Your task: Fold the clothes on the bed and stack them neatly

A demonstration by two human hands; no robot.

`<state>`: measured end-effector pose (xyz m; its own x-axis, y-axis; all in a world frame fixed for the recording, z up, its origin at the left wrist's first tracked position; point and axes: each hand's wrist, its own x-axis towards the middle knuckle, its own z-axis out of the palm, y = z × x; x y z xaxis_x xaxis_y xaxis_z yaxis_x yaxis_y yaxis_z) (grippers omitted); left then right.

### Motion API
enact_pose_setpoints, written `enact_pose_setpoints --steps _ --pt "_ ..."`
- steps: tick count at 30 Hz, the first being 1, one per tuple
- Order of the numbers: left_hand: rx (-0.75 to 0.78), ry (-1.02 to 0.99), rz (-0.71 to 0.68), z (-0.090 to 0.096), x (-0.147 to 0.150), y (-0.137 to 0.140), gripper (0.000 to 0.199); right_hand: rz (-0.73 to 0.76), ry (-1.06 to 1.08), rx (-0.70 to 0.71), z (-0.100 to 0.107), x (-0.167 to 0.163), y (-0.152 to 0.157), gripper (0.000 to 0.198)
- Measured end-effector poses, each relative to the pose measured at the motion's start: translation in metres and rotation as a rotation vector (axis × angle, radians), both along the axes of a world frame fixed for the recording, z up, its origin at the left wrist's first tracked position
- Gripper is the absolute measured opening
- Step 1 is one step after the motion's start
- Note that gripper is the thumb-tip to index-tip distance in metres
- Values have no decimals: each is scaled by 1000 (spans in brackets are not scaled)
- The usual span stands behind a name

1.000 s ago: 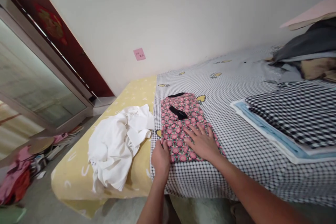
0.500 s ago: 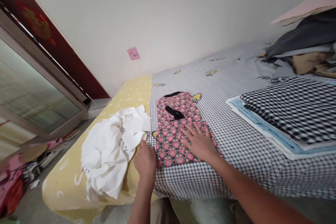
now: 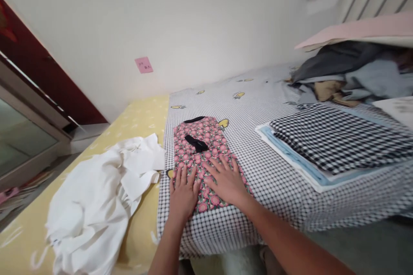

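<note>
A pink floral garment (image 3: 201, 131) with a black neckline lies folded into a flat rectangle on the checkered sheet. A black strip of cloth, perhaps a cuff (image 3: 196, 143), shows on top of it. My left hand (image 3: 183, 193) rests flat on the garment's lower left part, fingers spread. Beside it, my right hand (image 3: 226, 180) is pressed flat on the lower right part, fingers also spread. Just left of my left hand, a crumpled white garment (image 3: 103, 193) lies on the yellow sheet.
To the right is a folded stack: a black-and-white checked cloth (image 3: 338, 142) over light blue and white cloth. Behind it sits a pile of grey and brown clothes (image 3: 335, 66) under a pink sheet-like piece (image 3: 361, 32). The bed (image 3: 258, 154) meets a white wall (image 3: 209, 21).
My left hand has moved from the garment's left edge onto its top and opened out flat. My right hand stays flat on it. The view has turned to the right.
</note>
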<state>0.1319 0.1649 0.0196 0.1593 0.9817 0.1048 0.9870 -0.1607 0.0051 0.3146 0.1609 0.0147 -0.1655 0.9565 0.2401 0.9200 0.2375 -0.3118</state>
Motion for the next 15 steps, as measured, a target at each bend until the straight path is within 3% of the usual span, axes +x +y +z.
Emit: enact_pose_setpoints --steps 15 --pt "-32 37 27 11 4 1 54 64 -72 91 -3 33 -38 55"
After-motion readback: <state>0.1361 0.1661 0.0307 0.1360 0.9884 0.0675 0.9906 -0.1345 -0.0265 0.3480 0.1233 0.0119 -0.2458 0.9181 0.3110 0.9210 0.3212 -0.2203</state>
